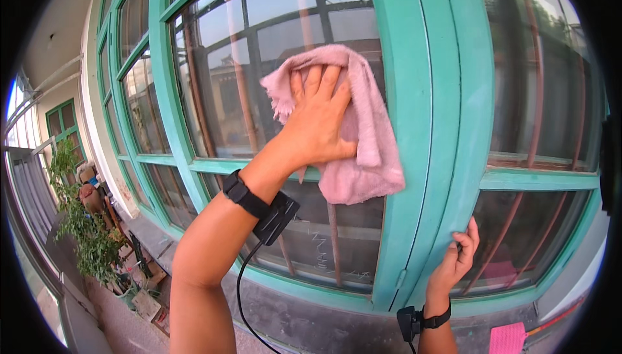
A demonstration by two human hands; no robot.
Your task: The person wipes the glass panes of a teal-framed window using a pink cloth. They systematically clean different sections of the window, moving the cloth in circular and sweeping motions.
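My left hand (318, 115) lies spread on a pink cloth (359, 174), pressing it flat to a window pane (218, 111) in a green-painted frame. The cloth's upper edge folds over past my fingertips, and its lower part hangs over the crossbar and the lower pane. At the lower right, my right hand (459, 256) rests with curled fingers on the edge of the green window frame (444, 208), below the level of the cloth; no object shows in it. Each wrist wears a black strap with a small device and cable.
Below the window runs a dark sill (311, 315). A pink textured object (507, 338) lies at the bottom right, beside a red and orange stick. Rusty bars stand behind the glass. At the left are leafy potted plants (95, 237), and a fly swatter-like shape cannot be confirmed.
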